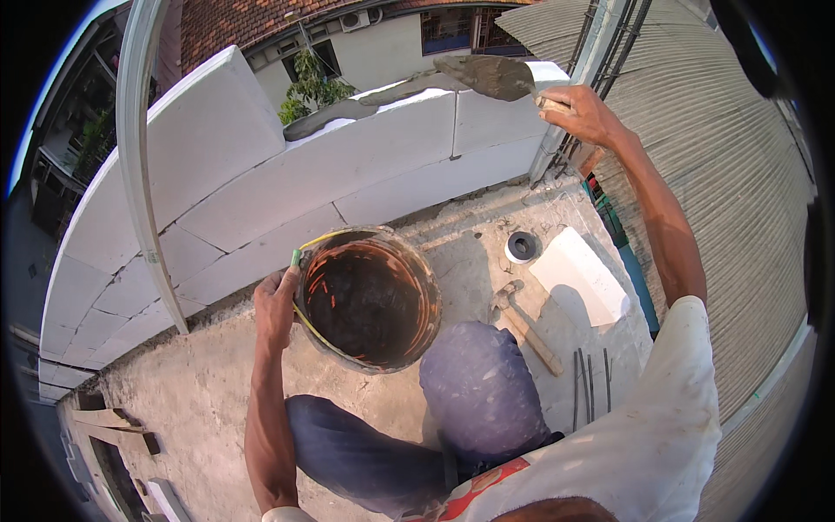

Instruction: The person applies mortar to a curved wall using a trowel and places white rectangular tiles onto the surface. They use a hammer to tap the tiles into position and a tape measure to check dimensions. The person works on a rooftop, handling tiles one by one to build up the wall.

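Observation:
My left hand (276,306) grips the rim of an orange bucket (424,287) smeared inside with dark mortar, held above the concrete slab. My right hand (581,111) is raised to the top of the white block wall (348,157) and holds the handle of a trowel (487,76) loaded with grey mortar. A band of wet mortar (348,111) lies along the top of the wall's blocks, left of the trowel blade. My knees in dark trousers are below the bucket.
On the concrete slab (191,391) lie a hammer (524,324), a loose white block (580,277), a black tape roll (522,247) and several thin steel rods (590,383). A curved metal bar (137,157) stands at left. Corrugated roofing (739,174) is to the right.

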### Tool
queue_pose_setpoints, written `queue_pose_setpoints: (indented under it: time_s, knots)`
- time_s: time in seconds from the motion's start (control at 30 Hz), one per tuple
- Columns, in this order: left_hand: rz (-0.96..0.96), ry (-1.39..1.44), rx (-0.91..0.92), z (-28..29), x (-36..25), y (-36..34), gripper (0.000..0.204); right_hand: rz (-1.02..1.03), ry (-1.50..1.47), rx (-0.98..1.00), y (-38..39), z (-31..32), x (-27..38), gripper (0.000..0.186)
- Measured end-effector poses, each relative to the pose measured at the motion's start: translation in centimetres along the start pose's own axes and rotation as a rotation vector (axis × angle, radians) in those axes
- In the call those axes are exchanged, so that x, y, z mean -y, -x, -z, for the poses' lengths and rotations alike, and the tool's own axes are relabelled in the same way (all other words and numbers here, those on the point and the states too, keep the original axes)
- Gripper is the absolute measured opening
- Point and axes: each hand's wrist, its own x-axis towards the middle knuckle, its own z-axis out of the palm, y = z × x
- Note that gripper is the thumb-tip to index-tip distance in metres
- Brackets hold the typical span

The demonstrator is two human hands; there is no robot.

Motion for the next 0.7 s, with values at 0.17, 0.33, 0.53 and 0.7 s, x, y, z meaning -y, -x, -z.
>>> queue_pose_setpoints:
  time_s: [0.17, 0.33, 0.53, 0.7]
  knots:
    - [0.004, -0.032, -0.001, -0.2, 0.0, 0.0, 0.040, 0.183, 0.804, -0.162, -1.3, -0.1, -2.4, 0.042]
    - [0.002, -0.016, 0.007, -0.2, 0.1, 0.1, 0.039, 0.177, 0.991, -0.283, 1.5, -2.5, -5.5, 0.058]
    - [-0.003, 0.030, 0.006, 0.1, 1.1, -0.4, 0.041, -0.054, 1.014, -0.331, 4.9, -6.1, -7.4, 0.056]
    - [-0.013, -0.003, -0.010, -0.2, 0.7, -0.3, 0.040, -0.200, 0.845, -0.370, 9.6, -10.4, -6.2, 0.054]
